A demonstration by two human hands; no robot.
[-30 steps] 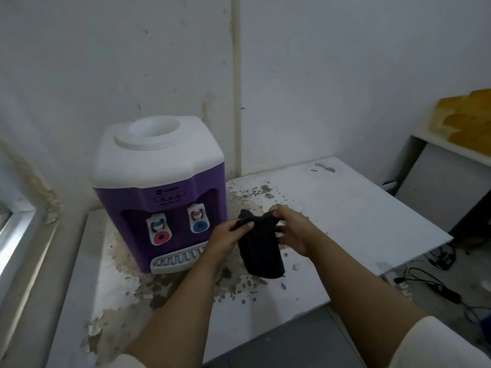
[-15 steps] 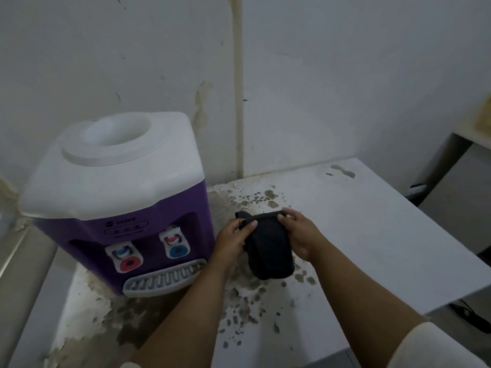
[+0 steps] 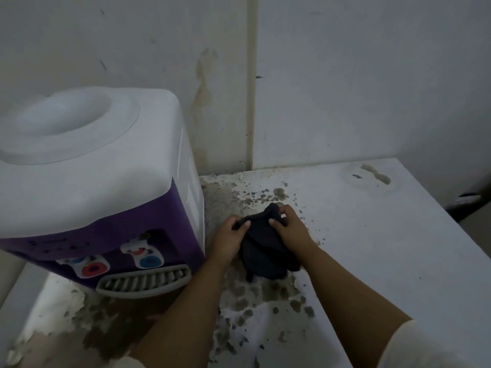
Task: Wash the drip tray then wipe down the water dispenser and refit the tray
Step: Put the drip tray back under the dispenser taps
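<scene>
Both hands hold one dark cloth (image 3: 265,251) over the tabletop (image 3: 385,248). Left hand (image 3: 228,240): fingers curled round the cloth's upper left edge, thumb on top. Right hand (image 3: 289,232): fingers and thumb pinch the bunched upper right edge. Cloth is soft, matte, near-black, crumpled into folds; its lower part hangs between the two wrists, whether touching the surface cannot be told.

Water dispenser (image 3: 93,187) stands just left of the left hand: boxy, rounded corners, smooth white plastic top with a round recessed well, glossy purple front. Two white tap levers on the front, one with a red disc (image 3: 93,269), one with a blue disc (image 3: 151,262). Drip tray (image 3: 144,284) sits fitted at the dispenser's foot, lower left of the left hand: pale grey, curved, slotted grille.

Tabletop is white and flat, its coating flaked off in brownish blotches beneath and around the hands
</scene>
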